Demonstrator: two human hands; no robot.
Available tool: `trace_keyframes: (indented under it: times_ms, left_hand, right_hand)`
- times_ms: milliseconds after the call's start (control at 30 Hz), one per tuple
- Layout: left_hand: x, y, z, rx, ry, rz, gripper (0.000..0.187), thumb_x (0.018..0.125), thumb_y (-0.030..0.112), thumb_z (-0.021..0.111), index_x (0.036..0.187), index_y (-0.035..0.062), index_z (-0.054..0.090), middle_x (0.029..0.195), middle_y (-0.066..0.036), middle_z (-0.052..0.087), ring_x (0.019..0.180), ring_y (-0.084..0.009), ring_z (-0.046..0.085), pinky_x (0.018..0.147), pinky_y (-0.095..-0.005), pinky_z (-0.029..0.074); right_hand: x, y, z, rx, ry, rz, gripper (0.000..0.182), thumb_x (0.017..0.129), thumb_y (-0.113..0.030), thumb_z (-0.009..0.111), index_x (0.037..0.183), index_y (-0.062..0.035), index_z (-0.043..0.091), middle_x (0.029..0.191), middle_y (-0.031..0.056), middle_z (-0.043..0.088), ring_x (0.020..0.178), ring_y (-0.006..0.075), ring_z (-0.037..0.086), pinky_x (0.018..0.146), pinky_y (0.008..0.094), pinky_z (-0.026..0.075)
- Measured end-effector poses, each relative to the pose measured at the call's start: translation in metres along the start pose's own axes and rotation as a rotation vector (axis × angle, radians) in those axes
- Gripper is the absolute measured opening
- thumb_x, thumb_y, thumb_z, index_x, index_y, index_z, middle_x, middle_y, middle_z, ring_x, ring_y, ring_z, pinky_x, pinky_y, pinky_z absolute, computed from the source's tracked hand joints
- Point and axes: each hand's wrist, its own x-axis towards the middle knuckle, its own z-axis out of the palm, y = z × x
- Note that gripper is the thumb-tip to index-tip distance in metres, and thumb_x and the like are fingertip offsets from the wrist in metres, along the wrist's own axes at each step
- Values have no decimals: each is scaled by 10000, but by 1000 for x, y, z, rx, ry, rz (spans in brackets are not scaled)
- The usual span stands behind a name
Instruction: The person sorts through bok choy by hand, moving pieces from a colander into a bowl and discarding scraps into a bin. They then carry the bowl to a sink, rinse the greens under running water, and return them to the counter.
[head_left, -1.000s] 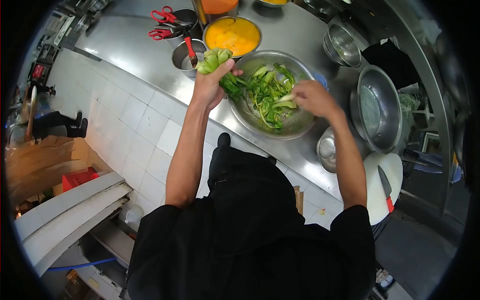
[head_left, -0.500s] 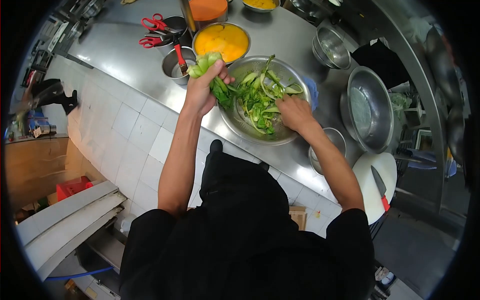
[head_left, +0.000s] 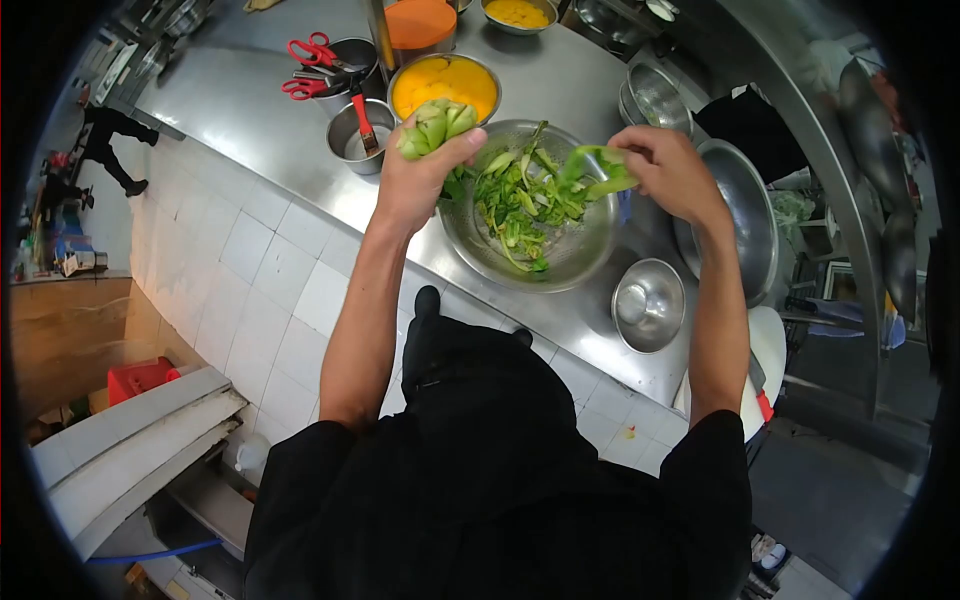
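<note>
My left hand (head_left: pixel 405 190) is closed around a bunch of leafy greens (head_left: pixel 437 127), its pale green stem ends pointing up and leaves hanging below the fist. Over the right rim of a wide metal bowl (head_left: pixel 545 282), my right hand (head_left: pixel 675 175) pinches a green leafy stalk (head_left: pixel 607 172) between thumb and fingers. Inside the bowl lies a loose heap of cut leaves and stems (head_left: pixel 520 205). The left fist is at the bowl's upper left edge, partly covering it.
Behind the bowl stands a container of yellow-orange liquid (head_left: pixel 440 82). Red-handled scissors (head_left: pixel 310 48) and a brush (head_left: pixel 364 120) rest in metal pots. A small metal bowl (head_left: pixel 648 305), a larger bowl (head_left: pixel 740 190) and a cutting board (head_left: pixel 768 345) are at right. A person (head_left: pixel 108 140) is far left.
My right hand has risen out of the bowl, up and to the right, with a leafy stalk. My left hand has shifted slightly right, still gripping the bunch.
</note>
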Motion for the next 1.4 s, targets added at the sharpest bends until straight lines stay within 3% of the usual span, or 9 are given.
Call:
trace_keyframes:
  times_ms: [67, 367, 500, 633, 767, 900, 1033, 1167, 1400]
  left_hand:
    - [2, 5, 8, 86, -33, 47, 197, 826, 71, 720, 971, 20, 597, 847, -15, 615, 761, -97, 579, 711, -252, 478]
    - [10, -43, 49, 63, -326, -56, 320, 827, 50, 707, 1116, 19, 572, 1044, -53, 634, 977, -123, 609, 875, -249, 471]
    - [10, -68, 31, -508, -247, -279, 422, 821, 30, 695, 1190, 2, 492, 1131, -133, 617, 1045, -239, 622, 901, -372, 517]
    - [7, -50, 9, -534, -242, -338, 410, 862, 36, 612, 1232, -3, 441, 1252, -246, 551, 1162, -394, 563, 987, -486, 476]
    - [-1, -40, -16, -458, -52, -240, 410, 919, 146, 597, 1273, 20, 431, 1208, -193, 568, 1155, -366, 566, 1001, -486, 461]
    - [2, -54, -54, -731, -25, -295, 370, 935, 158, 587, 1260, 54, 443, 1162, -181, 585, 965, -282, 635, 902, -435, 502]
    - [-4, -60, -41, -705, 36, -167, 405, 933, 143, 584, 1300, 66, 430, 1092, -115, 589, 934, -218, 597, 893, -389, 489]
    - [-13, -58, -36, -543, -36, -100, 540, 832, 21, 624, 1322, 98, 411, 1038, -56, 548, 878, -185, 537, 937, -371, 448]
    - [-10, -52, -39, -481, -27, -125, 326, 843, 35, 602, 1156, 41, 514, 912, -69, 574, 871, -183, 550, 884, -363, 463]
  right_hand:
    - [10, 10, 6, -159, -24, -139, 186, 813, -88, 599, 965, 10, 645, 735, 53, 623, 612, 112, 558, 556, 281, 461]
    - [24, -31, 32, 106, 81, 6, 215, 823, -124, 673, 810, -15, 489, 705, 56, 564, 609, 115, 569, 525, 279, 473]
    - [22, -45, 38, 863, 114, 42, 119, 858, -102, 639, 868, -18, 555, 781, 54, 604, 673, 100, 635, 547, 226, 483]
    - [20, -18, 30, 872, 285, -32, 141, 851, -109, 631, 934, -7, 579, 815, 65, 609, 672, 100, 642, 559, 238, 497]
    - [20, 25, 82, -338, -16, -41, 201, 815, -76, 578, 999, -10, 622, 944, 154, 651, 866, 315, 657, 789, 415, 533]
    - [31, 39, 116, -418, -48, 207, 257, 783, -60, 576, 1026, -23, 651, 1008, 171, 650, 973, 393, 606, 870, 473, 498]
    - [39, 40, 146, -498, 100, -118, 260, 775, -57, 594, 1021, -29, 671, 1086, 195, 646, 1048, 358, 619, 867, 463, 510]
    - [58, 25, 127, -488, -189, 322, 252, 827, -164, 635, 1031, -22, 676, 1157, 231, 623, 1071, 362, 616, 880, 485, 504]
    - [91, 57, 168, 69, 173, 247, 156, 747, -133, 664, 867, -35, 672, 856, 142, 701, 851, 282, 669, 799, 394, 506]
